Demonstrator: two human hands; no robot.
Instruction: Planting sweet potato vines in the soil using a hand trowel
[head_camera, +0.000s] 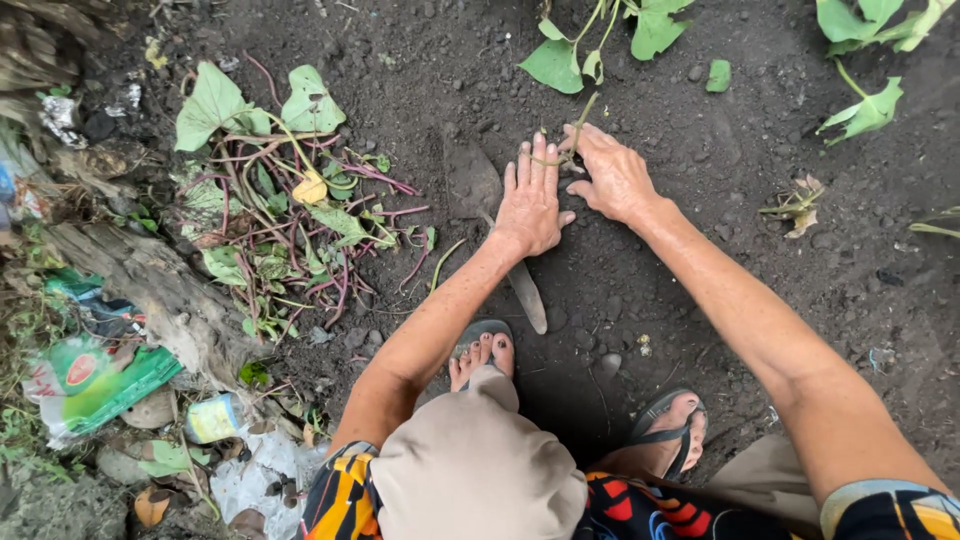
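Note:
Both my hands press flat on dark soil (700, 170) around a thin green vine stem (578, 120). My left hand (530, 200) lies palm down with fingers spread, just left of the stem. My right hand (612, 175) rests beside it, fingers touching the stem's base. The stem runs up to heart-shaped green leaves (560, 62). A soil-caked blade (472, 180) lies on the ground under my left wrist, its handle (528, 295) pointing toward my feet.
A pile of cut vines with purple stems and green leaves (285, 210) lies to the left. Litter, a green wrapper (95, 385) and a log (150, 285) line the left edge. More planted leaves (865, 110) stand at the upper right. My sandalled feet (482, 355) are below.

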